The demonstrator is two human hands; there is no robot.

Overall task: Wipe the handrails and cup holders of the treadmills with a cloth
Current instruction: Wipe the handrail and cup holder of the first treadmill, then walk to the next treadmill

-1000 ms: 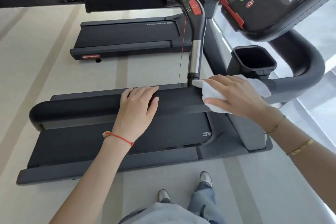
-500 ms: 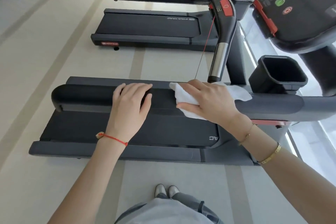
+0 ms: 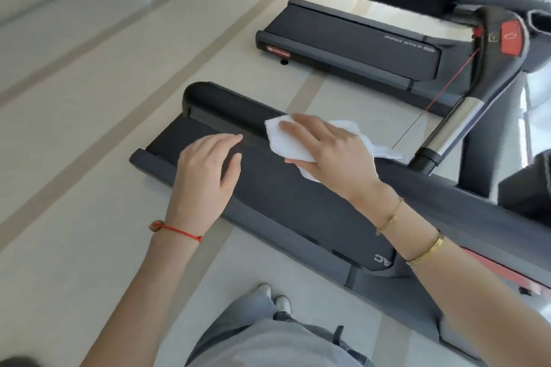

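At frame centre, the right hand (image 3: pixel 334 155) presses a white cloth (image 3: pixel 286 140) flat onto the dark handrail (image 3: pixel 232 107) of the near treadmill (image 3: pixel 313 217). The left hand (image 3: pixel 205 170) hovers just left of it, fingers relaxed. A second treadmill (image 3: pixel 351 39) lies upper right.

Left hand (image 3: pixel 205 170): my arm reaches forward, palm down, fingers relaxed and slightly bent, holding nothing, thin red string bracelet (image 3: pixel 176 229) at the wrist | Right hand (image 3: pixel 331 152): palm down, fingers spread and nearly straight, pressing flat, two gold bracelets (image 3: pixel 408 232) on the forearm, arm entering from the lower right
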